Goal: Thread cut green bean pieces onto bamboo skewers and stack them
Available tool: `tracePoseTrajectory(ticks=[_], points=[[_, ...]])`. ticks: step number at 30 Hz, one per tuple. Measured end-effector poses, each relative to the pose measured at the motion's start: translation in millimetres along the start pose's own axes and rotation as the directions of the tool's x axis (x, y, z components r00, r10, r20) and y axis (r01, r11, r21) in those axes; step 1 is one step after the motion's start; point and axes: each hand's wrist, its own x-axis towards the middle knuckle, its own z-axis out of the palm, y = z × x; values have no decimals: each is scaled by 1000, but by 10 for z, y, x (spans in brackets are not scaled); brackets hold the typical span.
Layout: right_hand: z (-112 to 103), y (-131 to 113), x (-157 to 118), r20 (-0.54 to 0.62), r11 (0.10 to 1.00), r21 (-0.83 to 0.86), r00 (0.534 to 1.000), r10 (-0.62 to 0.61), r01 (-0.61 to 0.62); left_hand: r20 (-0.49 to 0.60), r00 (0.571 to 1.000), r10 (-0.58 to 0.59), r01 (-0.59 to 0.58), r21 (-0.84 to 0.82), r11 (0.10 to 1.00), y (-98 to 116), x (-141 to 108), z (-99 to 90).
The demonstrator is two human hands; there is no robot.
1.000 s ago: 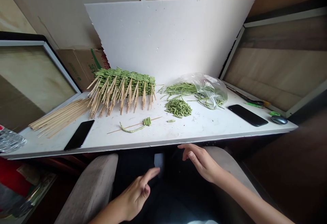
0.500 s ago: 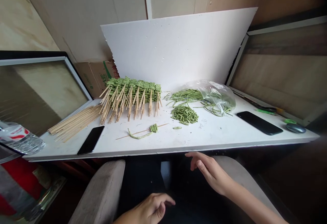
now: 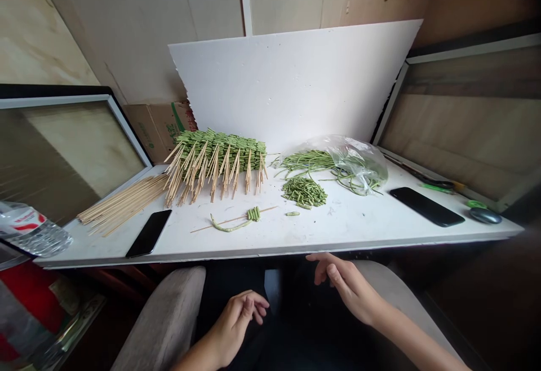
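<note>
My left hand [image 3: 237, 321] hovers over my lap, its fingers loosely bent and apart, with nothing in it. Just below the table's front edge, my right hand [image 3: 343, 281] is also empty, fingers relaxed and half curled. On the table above them lies a bamboo skewer [image 3: 266, 210] threaded through several short green bean pieces [image 3: 253, 213], with a longer bean strand [image 3: 228, 228] curving off to the left. One loose bean piece [image 3: 292, 213] rests right of the skewer. Behind it is a pile of cut bean pieces [image 3: 305, 191].
Stacked bean skewers [image 3: 220, 148] stand at the back left, beside bare bamboo skewers [image 3: 122, 202]. Long beans [image 3: 308, 160] spill from a clear plastic bag [image 3: 359, 159]. Phones lie left [image 3: 149, 233] and right [image 3: 426, 206]; a water bottle [image 3: 34, 230] and a mouse [image 3: 485, 215] are at the sides.
My left hand has risen and moved slightly left, toward the table edge. My right hand stays nearly where it was, and the things on the table have not moved.
</note>
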Motion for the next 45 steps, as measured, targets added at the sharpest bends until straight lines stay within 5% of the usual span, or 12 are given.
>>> tracePoseTrajectory(ticks=[3,7,13,19,23,28,31,34,37,40,42,45], points=[[9,45,-2,-8,998,56,1000,3,-3,15,995,-95,95,-305,948,-39,57,-28],[23,98,-7,-18,994,109,1000,19,-17,113,983,-148,185,-685,705,-28,131,-164],[87,80,-3,-4,983,186,1000,8,-7,255,953,-166,304,-809,503,71,99,-236],[172,42,8,18,983,182,1000,4,-7,514,828,-224,539,-618,573,-95,107,351],[164,34,-8,23,989,148,1000,-20,16,324,922,-213,338,-403,851,-242,201,569],[109,47,-18,5,989,150,1000,-21,20,70,989,128,-120,-106,987,-50,280,224],[102,57,-14,-9,987,159,1000,-23,24,35,990,136,-127,-185,975,64,224,192],[116,45,-17,-5,988,150,1000,-30,30,80,994,81,-49,-341,939,95,41,461],[133,21,-20,12,987,154,999,-42,39,178,978,109,0,-521,853,129,-195,829],[137,9,-19,21,985,163,998,-52,48,308,948,81,195,-764,615,264,-382,1057],[135,11,-18,23,985,164,998,-53,49,418,906,61,353,-828,436,417,-455,1079],[129,20,-19,21,986,159,999,-49,45,416,905,91,368,-872,324,666,-495,976]])
